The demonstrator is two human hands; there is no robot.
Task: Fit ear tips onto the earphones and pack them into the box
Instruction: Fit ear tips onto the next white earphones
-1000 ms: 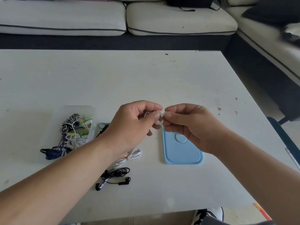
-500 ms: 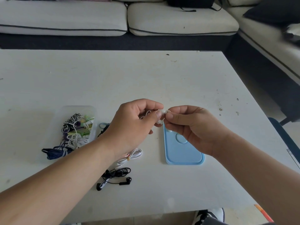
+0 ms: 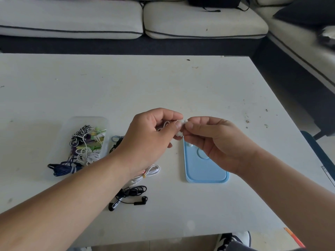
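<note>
My left hand [image 3: 150, 140] pinches a white earphone [image 3: 178, 133] above the table, its thin white cable looping out behind the fingers. My right hand [image 3: 213, 142] pinches a small white ear tip [image 3: 185, 122] against that earphone, fingertips of both hands touching. Under my right hand lies a light blue lid [image 3: 204, 167] with a small white ear tip [image 3: 190, 145] on it. A clear box [image 3: 85, 142] at the left holds several tangled earphones. A coiled white earphone [image 3: 148, 173] and a black earphone [image 3: 130, 196] lie loose on the table below my left forearm.
The white table [image 3: 163, 87] stretches far ahead. A dark blue cable bundle [image 3: 63, 168] spills from the box's near end. A cream sofa [image 3: 126, 20] stands behind the table, another runs along the right. A shoe [image 3: 233, 240] shows under the near edge.
Both hands have stayed together over the lid's far end, drifting slightly up. The fingertips keep working the ear tip against the white earphone.
</note>
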